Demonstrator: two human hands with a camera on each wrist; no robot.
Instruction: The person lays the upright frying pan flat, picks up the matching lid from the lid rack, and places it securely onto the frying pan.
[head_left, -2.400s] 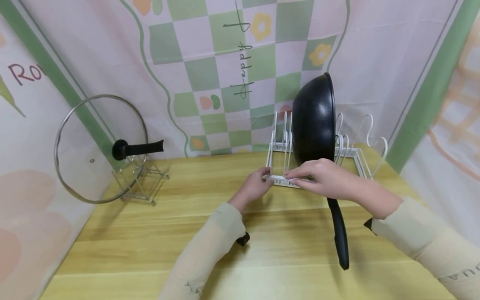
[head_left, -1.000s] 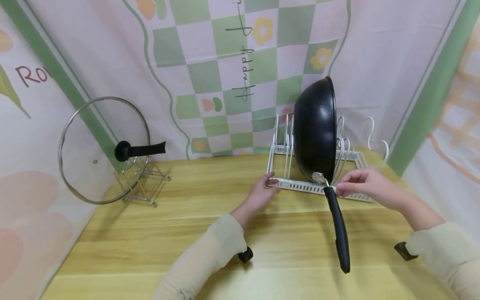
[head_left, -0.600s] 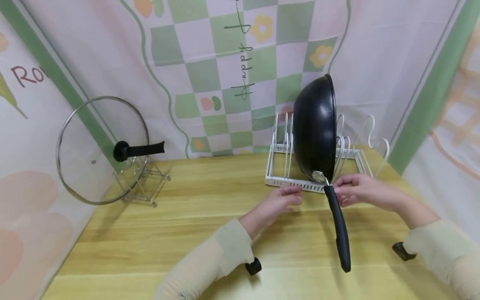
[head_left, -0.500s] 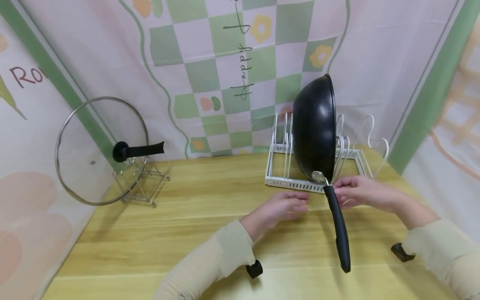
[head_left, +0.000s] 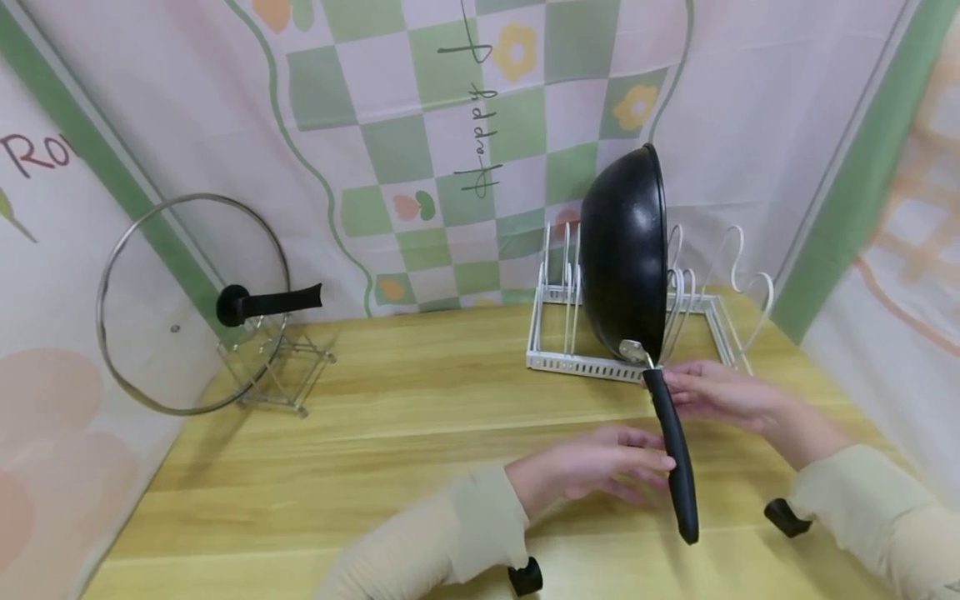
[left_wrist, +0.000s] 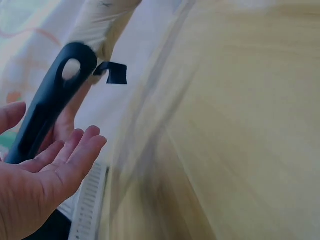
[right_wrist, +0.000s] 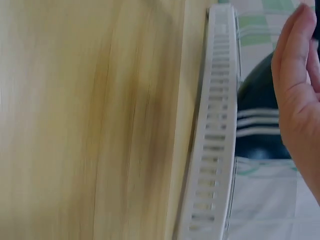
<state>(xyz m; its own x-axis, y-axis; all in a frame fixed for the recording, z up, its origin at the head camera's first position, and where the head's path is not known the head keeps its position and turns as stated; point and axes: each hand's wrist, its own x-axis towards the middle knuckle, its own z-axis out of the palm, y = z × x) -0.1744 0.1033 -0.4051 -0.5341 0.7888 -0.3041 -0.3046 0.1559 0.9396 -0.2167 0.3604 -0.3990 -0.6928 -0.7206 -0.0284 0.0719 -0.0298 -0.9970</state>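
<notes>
A black wok (head_left: 624, 250) stands on edge in a white wire pan rack (head_left: 581, 365), its long black handle (head_left: 678, 467) slanting toward me over the table. My left hand (head_left: 600, 465) is beside the handle's middle, fingertips right at it. In the left wrist view that hand (left_wrist: 45, 180) shows extended, spread fingers around the handle (left_wrist: 47, 105), palm visible. My right hand (head_left: 723, 396) lies by the handle's upper end, its fingertips partly behind it. The right wrist view shows that hand (right_wrist: 300, 85) with nearly straight fingers beside the rack's slotted bar (right_wrist: 212, 125).
At the left, a glass lid (head_left: 191, 304) with a metal rim and black knob handle (head_left: 273, 304) leans upright in a small wire stand (head_left: 288, 367). A printed curtain (head_left: 465, 150) closes the back of the wooden table (head_left: 360, 450).
My left hand has let go of the rack's left front corner and moved right and nearer me to the handle. The right hand slid along the rack's front to the handle's upper end.
</notes>
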